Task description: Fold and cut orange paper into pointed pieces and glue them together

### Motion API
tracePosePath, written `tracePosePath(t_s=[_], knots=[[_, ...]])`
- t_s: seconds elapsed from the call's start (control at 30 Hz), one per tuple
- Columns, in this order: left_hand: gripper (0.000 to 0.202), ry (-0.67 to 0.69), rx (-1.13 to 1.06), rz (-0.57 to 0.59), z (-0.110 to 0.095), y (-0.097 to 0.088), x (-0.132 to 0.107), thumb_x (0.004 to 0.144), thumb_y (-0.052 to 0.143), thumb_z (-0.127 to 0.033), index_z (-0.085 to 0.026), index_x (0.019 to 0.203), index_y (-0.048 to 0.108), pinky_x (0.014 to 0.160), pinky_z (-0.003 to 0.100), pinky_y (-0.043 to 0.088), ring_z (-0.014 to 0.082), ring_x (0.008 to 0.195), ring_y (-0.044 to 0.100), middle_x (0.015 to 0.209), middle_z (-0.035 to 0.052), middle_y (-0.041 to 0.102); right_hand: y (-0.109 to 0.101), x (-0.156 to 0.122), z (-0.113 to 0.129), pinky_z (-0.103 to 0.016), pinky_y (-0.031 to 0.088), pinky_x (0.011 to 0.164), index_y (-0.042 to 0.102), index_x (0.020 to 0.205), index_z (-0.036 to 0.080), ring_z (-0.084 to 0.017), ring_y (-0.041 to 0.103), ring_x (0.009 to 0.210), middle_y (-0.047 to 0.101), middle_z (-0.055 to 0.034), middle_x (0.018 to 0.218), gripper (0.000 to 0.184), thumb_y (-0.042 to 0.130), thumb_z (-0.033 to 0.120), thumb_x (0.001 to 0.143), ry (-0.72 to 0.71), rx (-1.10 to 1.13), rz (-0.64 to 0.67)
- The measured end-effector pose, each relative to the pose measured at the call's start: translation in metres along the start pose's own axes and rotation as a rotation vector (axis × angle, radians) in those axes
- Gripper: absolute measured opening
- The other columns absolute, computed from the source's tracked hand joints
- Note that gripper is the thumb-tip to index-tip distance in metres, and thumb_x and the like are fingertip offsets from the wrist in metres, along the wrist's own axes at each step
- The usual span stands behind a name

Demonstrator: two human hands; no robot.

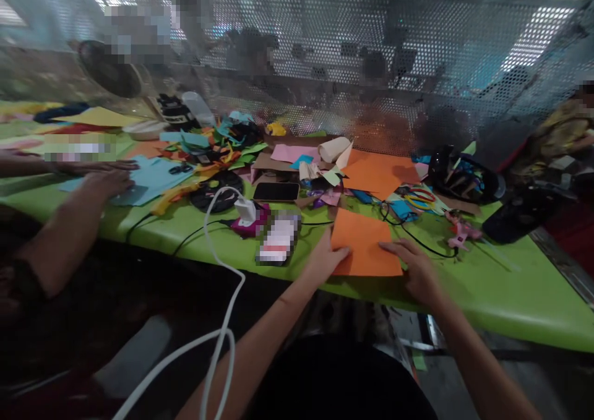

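Note:
An orange sheet of paper [364,240] is held between my two hands at the front of the green table [501,296]. My left hand [325,259] grips its left edge, thumb on top and fingers mostly hidden. On the right side, my right hand [414,265] has its thumb hidden from clear view and a finger resting on the paper near the edge. Just left of the paper lies a phone with a blurred lit screen [278,239]. A pink extension socket [248,223] with a white charger [245,208] in it sits beyond that phone.
A dark phone [276,192] lies behind the socket. Paper scraps and a larger orange sheet [380,171] pile along the perforated metal screen [315,55]. Scissors [420,197] and a pink glue gun [459,233] are at right. At left, a co-worker's hands [104,175] press light-blue paper. A white cable [227,308] hangs in front.

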State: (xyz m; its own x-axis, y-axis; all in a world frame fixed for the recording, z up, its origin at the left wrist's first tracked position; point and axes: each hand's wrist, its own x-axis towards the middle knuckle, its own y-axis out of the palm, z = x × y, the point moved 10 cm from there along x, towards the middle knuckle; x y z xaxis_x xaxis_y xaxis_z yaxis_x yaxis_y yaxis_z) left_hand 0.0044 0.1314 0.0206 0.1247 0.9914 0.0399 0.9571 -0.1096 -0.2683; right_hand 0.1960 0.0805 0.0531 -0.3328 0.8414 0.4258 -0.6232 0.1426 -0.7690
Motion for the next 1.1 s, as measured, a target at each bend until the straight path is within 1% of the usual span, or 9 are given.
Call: tracePosePath(t_s=[0.1,0.23,0.3,0.37,0.47,0.63,0.77,0.97,1.1], knots=[[0.072,0.078,0.502,0.064,-0.011,0.004,-0.014,0.079,0.067,-0.023,-0.024,0.146,0.041,0.093,0.037,0.046,0.0257,0.102,0.065,0.103,0.0058,0.071,-0.008,-0.010,-0.006,-0.041,0.053,0.081,0.072,0.102,0.029,-0.027,0.066,0.096,0.068,-0.0075,0.103,0.048,0.046,0.004,0.070,0.012,-0.015,-0.033],[0.073,0.387,0.878,0.056,-0.039,0.012,-0.033,0.083,0.065,-0.021,-0.030,0.150,0.037,0.109,0.046,0.034,0.0316,0.136,0.042,0.148,0.0122,0.048,-0.016,-0.019,-0.015,-0.044,0.053,0.078,0.076,0.099,0.031,-0.029,0.066,0.094,0.068,-0.0090,0.103,0.047,0.050,0.006,0.067,0.003,-0.105,-0.022],[0.057,0.521,0.899,0.174,-0.042,0.023,-0.042,0.089,0.055,-0.013,-0.032,0.142,0.048,0.116,0.044,0.026,0.0266,0.146,0.030,0.158,0.0068,0.037,-0.017,-0.022,-0.015,-0.049,0.051,0.087,0.076,0.096,0.033,-0.033,0.063,0.108,0.067,-0.0090,0.118,0.047,0.052,0.005,0.066,-0.028,-0.141,0.007],[0.048,0.578,0.864,0.354,-0.034,0.034,-0.049,0.091,0.045,-0.007,-0.031,0.129,0.060,0.120,0.043,0.019,0.0208,0.144,0.035,0.152,0.0017,0.047,-0.012,-0.024,-0.014,-0.052,0.047,0.095,0.075,0.095,0.032,-0.032,0.060,0.118,0.066,-0.0068,0.128,0.047,0.052,0.003,0.066,-0.052,-0.079,0.096],[0.046,0.477,0.780,0.490,-0.018,0.031,-0.049,0.091,0.041,-0.005,-0.030,0.122,0.064,0.120,0.044,0.019,0.0170,0.134,0.050,0.142,-0.0004,0.059,-0.002,-0.027,-0.021,-0.050,0.047,0.098,0.071,0.099,0.029,-0.028,0.063,0.117,0.071,-0.0055,0.122,0.045,0.051,0.002,0.069,0.004,0.112,0.217],[0.056,0.381,0.644,0.628,-0.013,0.026,-0.053,0.083,0.064,-0.029,-0.028,0.137,0.053,0.122,0.051,0.011,0.0249,0.141,0.042,0.152,0.0063,0.048,-0.001,-0.021,-0.038,-0.043,0.051,0.092,0.071,0.096,0.028,-0.025,0.068,0.106,0.075,-0.0052,0.109,0.020,0.057,0.018,0.084,0.181,0.247,0.198],[0.045,0.289,0.552,0.474,-0.016,0.020,-0.044,0.088,0.062,-0.045,-0.026,0.130,0.060,0.120,0.051,0.017,0.0257,0.131,0.053,0.139,0.0076,0.061,-0.002,-0.012,-0.041,-0.035,0.051,0.074,0.072,0.090,0.025,-0.024,0.067,0.084,0.073,-0.0060,0.090,0.013,0.061,0.034,0.088,0.283,0.161,0.192],[0.009,0.177,0.559,0.069,-0.015,0.009,-0.025,0.091,0.061,-0.028,-0.019,0.090,0.064,0.089,0.042,0.043,0.0223,0.091,0.067,0.092,0.0038,0.075,-0.004,-0.002,-0.035,-0.030,0.042,0.059,0.058,0.067,0.022,-0.018,0.057,0.063,0.059,-0.0021,0.065,0.029,0.060,0.040,0.089,0.276,0.041,0.146],[0.017,0.137,0.582,-0.057,-0.014,0.005,-0.016,0.080,0.075,-0.021,-0.019,0.087,0.059,0.081,0.038,0.044,0.0206,0.080,0.068,0.085,0.0006,0.073,-0.003,-0.006,-0.039,-0.029,0.042,0.056,0.059,0.073,0.022,-0.018,0.055,0.061,0.059,-0.0019,0.066,0.024,0.062,0.042,0.087,0.312,-0.013,0.126]])
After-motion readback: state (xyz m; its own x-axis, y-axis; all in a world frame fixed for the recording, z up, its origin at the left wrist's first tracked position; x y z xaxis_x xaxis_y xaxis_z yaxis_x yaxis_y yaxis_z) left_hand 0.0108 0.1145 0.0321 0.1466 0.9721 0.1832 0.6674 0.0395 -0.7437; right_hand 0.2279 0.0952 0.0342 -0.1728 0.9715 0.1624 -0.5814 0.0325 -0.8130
